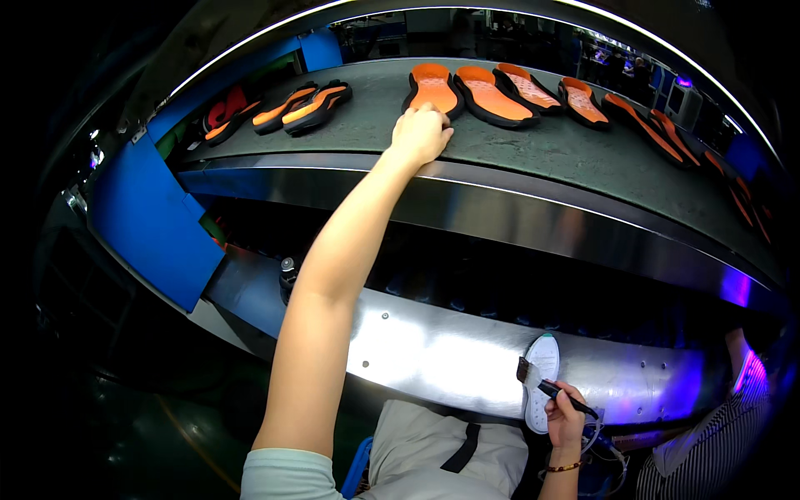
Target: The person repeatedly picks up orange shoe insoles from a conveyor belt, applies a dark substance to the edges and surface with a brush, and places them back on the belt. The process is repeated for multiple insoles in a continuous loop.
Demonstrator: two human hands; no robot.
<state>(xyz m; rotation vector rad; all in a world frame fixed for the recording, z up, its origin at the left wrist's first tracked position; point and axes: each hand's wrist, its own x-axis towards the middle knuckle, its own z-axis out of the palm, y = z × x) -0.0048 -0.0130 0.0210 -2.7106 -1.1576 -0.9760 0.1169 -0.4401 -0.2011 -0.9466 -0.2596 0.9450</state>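
Observation:
My left arm reaches far across to the belt, where my left hand (421, 135) is closed at the near end of an orange shoe sole with a black rim (432, 86). The fingertips are partly hidden against the sole. Low on the right, my right hand (566, 417) grips a brush (547, 388) by its black handle. The brush's dark bristles point left, over a white shoe sole (543, 360) that lies lengthwise on the metal shelf (433, 346). Beside the held sole on the right sits another orange and black sole (493, 95).
Several more orange and black soles (318, 108) lie along the dark green belt (533, 150), with a steel edge (500, 204) in front. A small dark bottle (287, 277) stands on the shelf's left. Blue panels (154, 225) border the left. Another person's striped sleeve (742, 425) is at right.

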